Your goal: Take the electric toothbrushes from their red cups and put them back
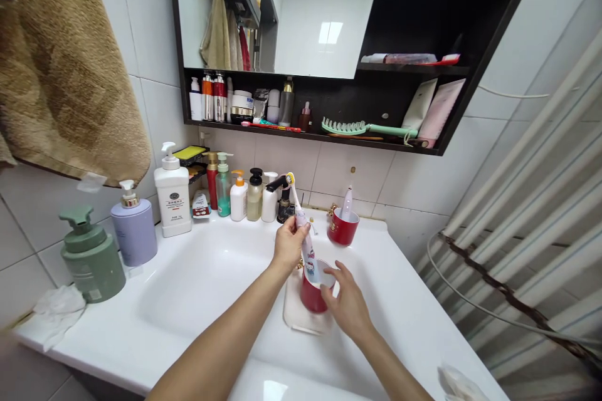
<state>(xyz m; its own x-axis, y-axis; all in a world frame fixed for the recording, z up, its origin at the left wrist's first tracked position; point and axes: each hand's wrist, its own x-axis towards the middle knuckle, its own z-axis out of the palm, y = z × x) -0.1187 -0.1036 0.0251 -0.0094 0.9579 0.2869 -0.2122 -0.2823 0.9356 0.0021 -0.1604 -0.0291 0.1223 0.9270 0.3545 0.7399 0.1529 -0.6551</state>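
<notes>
1. Clock reading, centred on the red cup (313, 302), with 12 at the top of the view: the cup is parked on a pale tray (301, 324) in the white sink (207, 276), pretty much where all the action is.
2. A pale electric toothbrush (308, 249) with a cartoon print is held up by the left hand (288, 243), at 11 o'clock. The grip there is closed around its upper body, thumb pressed along the side.
3. The brush is tilted, head pointed between 11 and 12, right beside the black faucet (284, 208). Its bottom end is seen at the cup's mouth; how deep it's set can't be told.
4. The right hand (347, 302) is at 3 o'clock, its grip fairly loose, fingers parted and curved towards the cup. Whether the rim is touched can't really be made out.
5. A second red cup (342, 233) is placed at 1 o'clock, with a pale handle (347, 205) poking out of it.
6. Pump bottles are lined up too: green (94, 263) just past 9, white (173, 197) at 10, purple (135, 233) between them.
7. Higher up, around 12:30, a mint hairbrush (345, 128) is kept on the dark shelf (291, 130).
</notes>
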